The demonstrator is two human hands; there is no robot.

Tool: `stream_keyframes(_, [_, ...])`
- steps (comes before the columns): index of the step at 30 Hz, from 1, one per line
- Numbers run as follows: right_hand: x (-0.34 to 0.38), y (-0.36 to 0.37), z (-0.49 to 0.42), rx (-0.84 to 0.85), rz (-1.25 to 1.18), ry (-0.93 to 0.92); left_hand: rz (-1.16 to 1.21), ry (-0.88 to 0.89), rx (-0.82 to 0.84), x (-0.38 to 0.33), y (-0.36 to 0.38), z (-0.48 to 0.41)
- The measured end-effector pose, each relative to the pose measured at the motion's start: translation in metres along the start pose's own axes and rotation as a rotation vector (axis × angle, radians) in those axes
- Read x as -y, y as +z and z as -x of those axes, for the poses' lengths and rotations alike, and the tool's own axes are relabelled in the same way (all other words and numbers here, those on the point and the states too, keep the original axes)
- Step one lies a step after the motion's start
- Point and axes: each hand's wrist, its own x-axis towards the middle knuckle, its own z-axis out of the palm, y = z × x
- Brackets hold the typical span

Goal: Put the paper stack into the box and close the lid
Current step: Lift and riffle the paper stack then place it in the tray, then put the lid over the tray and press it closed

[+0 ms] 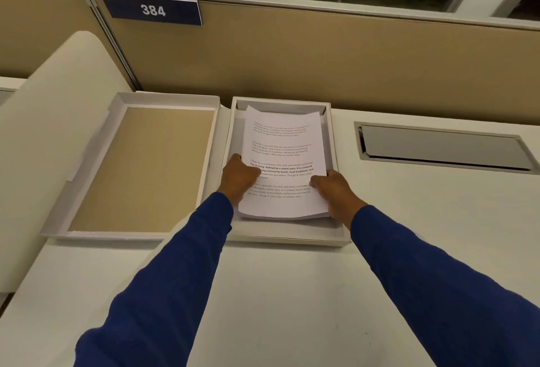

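A stack of white printed paper [285, 144] hangs over the open white box [336, 232] in the middle of the desk, its far end dipping inside and slightly curled. My left hand [238, 176] grips the stack's left edge, thumb on top. My right hand [333, 188] grips the right edge near the lower corner. The box lid [140, 168] lies upside down just left of the box, white rim up and tan inside showing.
A tan partition [321, 59] with a blue "384" sign [153, 10] stands right behind the box. A grey cable hatch [444, 147] is set into the desk to the right. A cream curved panel [58, 97] rises at the left.
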Motion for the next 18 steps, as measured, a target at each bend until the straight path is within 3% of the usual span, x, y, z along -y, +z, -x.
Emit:
stream_keyframes(5, [0.003, 0.002, -0.004, -0.094, 0.244, -0.035, -0.269, 0.079, -0.102, 0.002, 0.003, 0.004])
stream_keyframes(8, [0.004, 0.0, 0.006, -0.15, 0.508, -0.222, -0.362, 0.152, -0.139, 0.005, 0.003, 0.017])
stream_keyframes(11, [-0.003, -0.005, 0.017, -0.358, 0.707, -0.421, -0.508, 0.266, -0.217, 0.015, 0.006, 0.037])
stream_keyframes(13, [-0.014, -0.01, 0.021, -0.414, 0.79, -0.407, -0.56, 0.335, -0.252, 0.027, 0.008, 0.051])
stream_keyframes(16, [-0.037, -0.019, 0.026, -0.321, 0.822, -0.268, -0.595, 0.395, -0.274, 0.044, 0.009, 0.069])
stream_keyframes(18, [-0.052, -0.025, 0.031, -0.301, 0.834, -0.271, -0.619, 0.411, -0.29, 0.055, 0.008, 0.078])
